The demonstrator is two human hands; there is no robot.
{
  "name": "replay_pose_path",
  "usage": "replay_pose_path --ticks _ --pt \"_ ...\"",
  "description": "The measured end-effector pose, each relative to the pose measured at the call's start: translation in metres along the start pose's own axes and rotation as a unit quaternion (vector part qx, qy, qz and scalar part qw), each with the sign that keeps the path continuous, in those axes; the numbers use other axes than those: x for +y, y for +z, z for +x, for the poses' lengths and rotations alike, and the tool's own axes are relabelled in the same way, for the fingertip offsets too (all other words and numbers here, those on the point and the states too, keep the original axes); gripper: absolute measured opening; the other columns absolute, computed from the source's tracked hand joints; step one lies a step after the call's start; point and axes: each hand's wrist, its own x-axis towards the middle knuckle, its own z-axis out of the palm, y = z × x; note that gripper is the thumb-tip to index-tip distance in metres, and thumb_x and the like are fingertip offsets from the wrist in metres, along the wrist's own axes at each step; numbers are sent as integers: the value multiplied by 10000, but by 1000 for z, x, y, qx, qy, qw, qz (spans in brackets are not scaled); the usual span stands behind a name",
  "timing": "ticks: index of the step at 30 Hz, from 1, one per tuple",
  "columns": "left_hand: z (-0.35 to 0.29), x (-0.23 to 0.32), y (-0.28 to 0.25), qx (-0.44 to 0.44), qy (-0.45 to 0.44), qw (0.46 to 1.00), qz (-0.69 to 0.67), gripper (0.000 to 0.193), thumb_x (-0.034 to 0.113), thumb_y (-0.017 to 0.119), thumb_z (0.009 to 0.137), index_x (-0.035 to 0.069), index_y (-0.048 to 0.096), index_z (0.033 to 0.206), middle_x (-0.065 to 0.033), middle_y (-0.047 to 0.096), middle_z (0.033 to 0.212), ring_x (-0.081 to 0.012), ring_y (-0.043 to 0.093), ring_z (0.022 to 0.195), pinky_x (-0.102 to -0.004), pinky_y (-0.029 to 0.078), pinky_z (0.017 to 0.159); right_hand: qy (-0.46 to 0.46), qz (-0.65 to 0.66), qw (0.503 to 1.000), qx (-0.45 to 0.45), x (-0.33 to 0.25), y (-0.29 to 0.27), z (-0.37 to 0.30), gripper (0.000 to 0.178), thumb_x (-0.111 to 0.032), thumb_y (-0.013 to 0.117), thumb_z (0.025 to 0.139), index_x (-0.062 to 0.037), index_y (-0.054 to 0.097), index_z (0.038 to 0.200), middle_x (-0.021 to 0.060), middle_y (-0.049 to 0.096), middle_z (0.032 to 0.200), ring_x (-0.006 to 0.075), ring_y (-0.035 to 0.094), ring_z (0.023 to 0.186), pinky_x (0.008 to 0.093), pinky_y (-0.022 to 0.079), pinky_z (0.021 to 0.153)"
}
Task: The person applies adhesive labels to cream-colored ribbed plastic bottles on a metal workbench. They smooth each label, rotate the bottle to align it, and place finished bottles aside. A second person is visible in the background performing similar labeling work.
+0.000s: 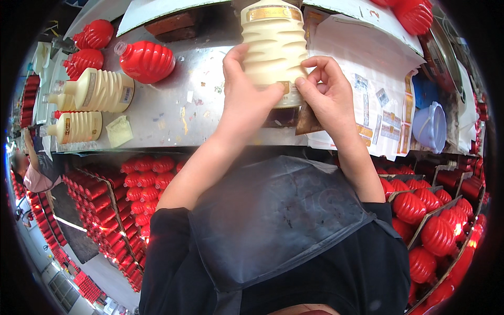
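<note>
A cream, wavy-ribbed bottle is in front of me at the bench's far middle, its top cut off by the picture's edge. A gold label runs across its upper part, and a small gold-and-white label sits low on it. My left hand wraps the bottle's left side, its thumb pressed by the small label. At the right edge, my right hand holds the bottle between thumb and curled fingers. Beneath the bottle's lower end is a dark brown support, partly hidden.
Cream bottles and red bottles lie on the metal bench at left, beside a yellowish pad. Label sheets and a lilac bucket are at right. Red bottles fill racks below; a person is far left.
</note>
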Motion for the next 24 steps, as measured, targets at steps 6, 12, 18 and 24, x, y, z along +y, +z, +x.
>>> replay_pose_path --ticks 6,12,18,24 --pt "-2 6 3 -7 -30 995 -97 872 27 734 819 39 187 1498 -184 425 1422 -265 499 1333 -390 460 1107 -15 20 1000 13 8 0 -1 287 -44 697 921 -16 605 1191 -51 533 801 -12 473 656 173 380 567" --pt "0 8 5 3 -30 997 -68 850 5 722 804 21 200 1474 -191 437 1411 -264 525 1304 -379 485 1077 -18 25 999 12 7 -5 4 257 -158 710 954 -13 658 1160 -35 588 827 24 522 704 204 439 628" --pt "-2 -2 4 2 -2 998 -65 853 34 708 816 32 189 1494 -191 422 1429 -267 488 1335 -392 450 1113 29 127 991 -9 -15 -31 3 235 -79 635 985 -19 663 1211 9 677 1010 67 611 923 227 484 833" --pt "-7 -10 -5 -26 26 992 -117 848 34 644 820 48 199 1542 -171 385 1478 -266 405 1404 -410 346 1195 -256 -248 934 15 -16 -16 -1 258 19 726 888 1 724 1145 115 733 1025 195 714 884 295 562 793"
